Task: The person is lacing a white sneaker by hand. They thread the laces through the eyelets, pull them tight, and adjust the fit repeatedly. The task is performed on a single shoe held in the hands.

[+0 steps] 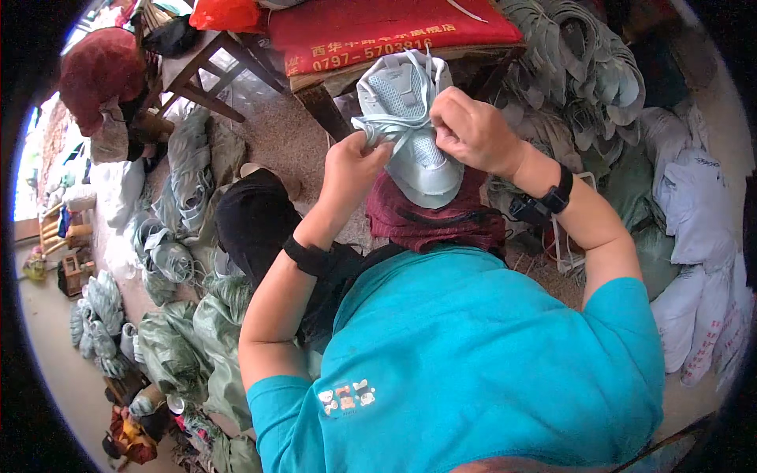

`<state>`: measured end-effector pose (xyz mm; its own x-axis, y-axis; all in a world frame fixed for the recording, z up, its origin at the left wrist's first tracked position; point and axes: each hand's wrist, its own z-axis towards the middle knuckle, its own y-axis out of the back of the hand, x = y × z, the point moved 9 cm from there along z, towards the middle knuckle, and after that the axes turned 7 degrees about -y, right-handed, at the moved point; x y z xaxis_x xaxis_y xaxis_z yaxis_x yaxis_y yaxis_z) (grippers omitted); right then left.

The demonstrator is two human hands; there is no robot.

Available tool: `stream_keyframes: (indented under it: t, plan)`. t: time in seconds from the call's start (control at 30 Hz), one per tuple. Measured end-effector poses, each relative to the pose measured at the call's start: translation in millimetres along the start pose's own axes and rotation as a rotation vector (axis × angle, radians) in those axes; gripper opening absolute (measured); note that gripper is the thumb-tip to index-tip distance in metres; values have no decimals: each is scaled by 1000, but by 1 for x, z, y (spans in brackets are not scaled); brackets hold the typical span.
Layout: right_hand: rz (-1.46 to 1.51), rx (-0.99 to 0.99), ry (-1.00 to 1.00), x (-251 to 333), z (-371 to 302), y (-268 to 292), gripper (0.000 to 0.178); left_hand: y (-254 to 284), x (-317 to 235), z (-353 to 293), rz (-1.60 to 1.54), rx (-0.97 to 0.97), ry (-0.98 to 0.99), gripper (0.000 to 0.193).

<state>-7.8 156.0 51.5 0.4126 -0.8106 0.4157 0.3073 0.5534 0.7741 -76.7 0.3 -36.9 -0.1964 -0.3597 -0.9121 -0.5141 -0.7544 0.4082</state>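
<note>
A pale grey and white sneaker (426, 175) lies in front of me, its toe toward my body and its opening toward the bench. Whether it has a sole is hidden. Pale laces (394, 124) cross over its tongue in loose loops. On the shoe's left side, my left hand (355, 164) pinches the shoelace between thumb and finger. My right hand (473, 130) is closed at the right row of eyelets, apparently on the lace too, though its curled fingers cover the exact grip. Beneath the toe is a folded dark red cloth (438, 221).
A wooden bench (319, 106) with a red printed cover (378, 35) stands just beyond the shoe. Bundled grey shoe parts (583, 71) are heaped at the far right. White sacks (694, 213) line the right side, green sacks (169, 347) the left. A wooden stool (209, 71) stands far left.
</note>
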Motion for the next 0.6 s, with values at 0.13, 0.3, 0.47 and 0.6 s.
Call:
stream_keyframes:
  t: [0.13, 0.3, 0.47, 0.6]
  plan:
    - [224, -185, -199, -24, -18, 3, 24, -3, 19, -1, -192, -113, -19, 17]
    - [264, -305, -315, -30, -35, 4, 19, -6, 9, -5, -367, -145, -5, 17]
    - [258, -366, -321, -41, -46, 11, 19, -41, -8, -16, -1159, 234, 317, 19]
    - [291, -295, -346, -45, -51, 5, 19, -54, -25, -21, -1534, 484, 370, 19]
